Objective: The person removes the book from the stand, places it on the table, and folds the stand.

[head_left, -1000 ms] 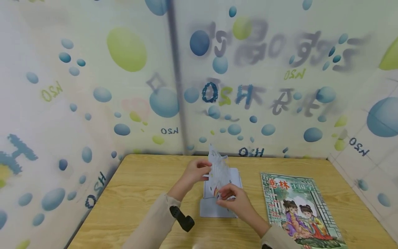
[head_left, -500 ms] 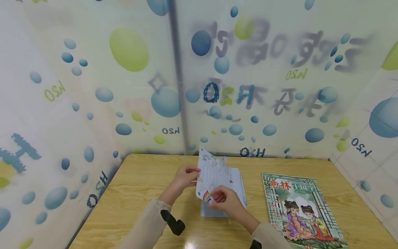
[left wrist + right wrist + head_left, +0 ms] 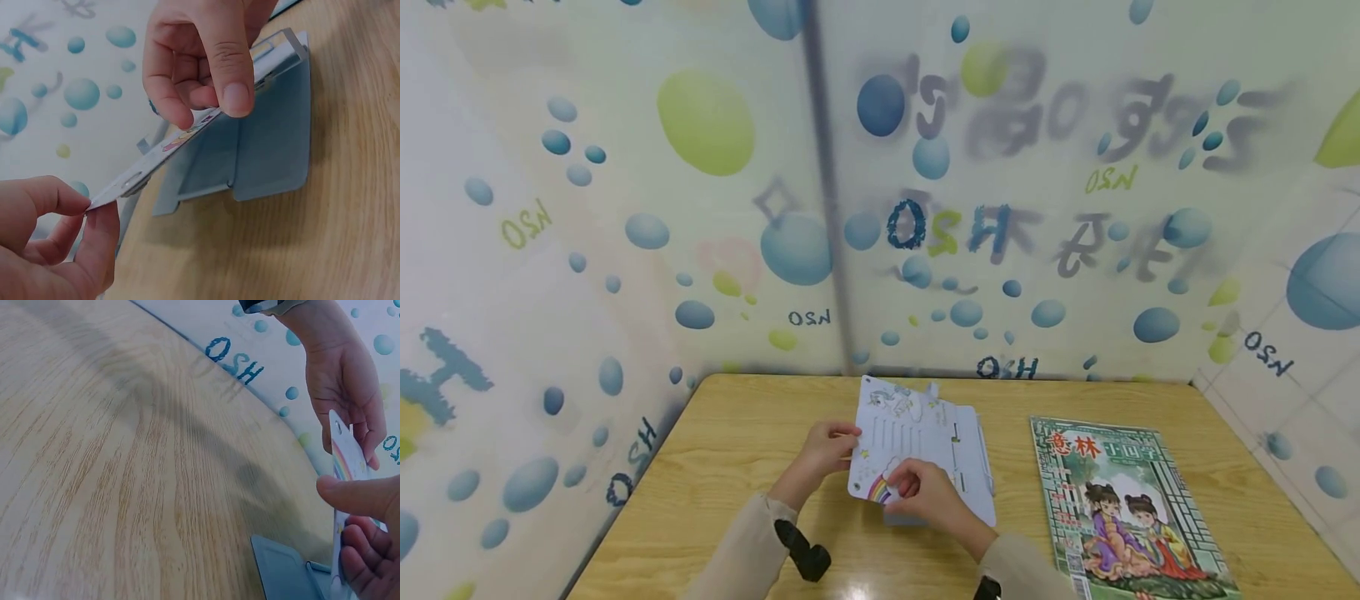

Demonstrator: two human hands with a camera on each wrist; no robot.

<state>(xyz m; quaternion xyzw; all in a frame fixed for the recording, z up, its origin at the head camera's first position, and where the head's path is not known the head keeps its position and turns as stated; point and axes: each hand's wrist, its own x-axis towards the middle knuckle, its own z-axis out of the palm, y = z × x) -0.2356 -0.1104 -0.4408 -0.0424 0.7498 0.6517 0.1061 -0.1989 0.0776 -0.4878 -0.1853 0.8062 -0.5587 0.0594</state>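
A thin white card (image 3: 898, 421) printed with a unicorn, ruled lines and a rainbow is held tilted between both hands. My left hand (image 3: 824, 454) pinches its left edge; in the left wrist view that thumb and finger (image 3: 103, 215) meet at the card's corner. My right hand (image 3: 929, 497) pinches the near edge beside the rainbow, thumb on one side and curled fingers on the other, as the right wrist view shows. Beneath the card is a grey-blue folding stand (image 3: 273, 134) with a wire bar and a clear clip-like piece (image 3: 290, 53), largely covered in the head view.
A magazine (image 3: 1120, 508) with a green cover and two cartoon figures lies at the right on the wooden table (image 3: 737, 467). Behind the table's far edge rises a wall covering (image 3: 797, 250) with blue and green spots. Dark straps (image 3: 802, 550) circle the wrists.
The card has swung left, turning its printed face toward the head camera. My left hand has moved left and slightly down with its edge; my right hand has shifted a little left.
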